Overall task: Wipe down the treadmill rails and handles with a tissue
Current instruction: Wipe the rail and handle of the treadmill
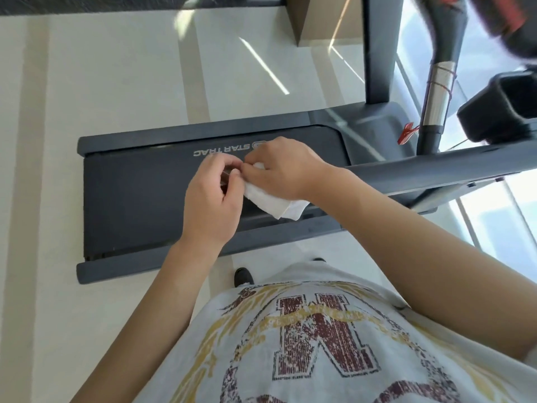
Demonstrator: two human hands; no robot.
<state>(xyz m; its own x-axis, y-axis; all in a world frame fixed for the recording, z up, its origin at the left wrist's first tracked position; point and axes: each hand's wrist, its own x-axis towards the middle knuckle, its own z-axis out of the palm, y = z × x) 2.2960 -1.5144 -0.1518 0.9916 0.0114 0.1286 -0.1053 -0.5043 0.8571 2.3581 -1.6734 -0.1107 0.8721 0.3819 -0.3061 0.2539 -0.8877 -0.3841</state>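
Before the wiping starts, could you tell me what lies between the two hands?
Head view: the folded white tissue lies between left hand and right hand, both pinching it.

hands: i see my left hand (213,196) and right hand (283,168) meeting above the treadmill deck (130,199), the tissue (274,203) between them, under the right palm.
deck: on the floor (116,82), crosswise before my feet.
rail (436,167): right of the hands.
upright post (380,48): behind the rail, far right.
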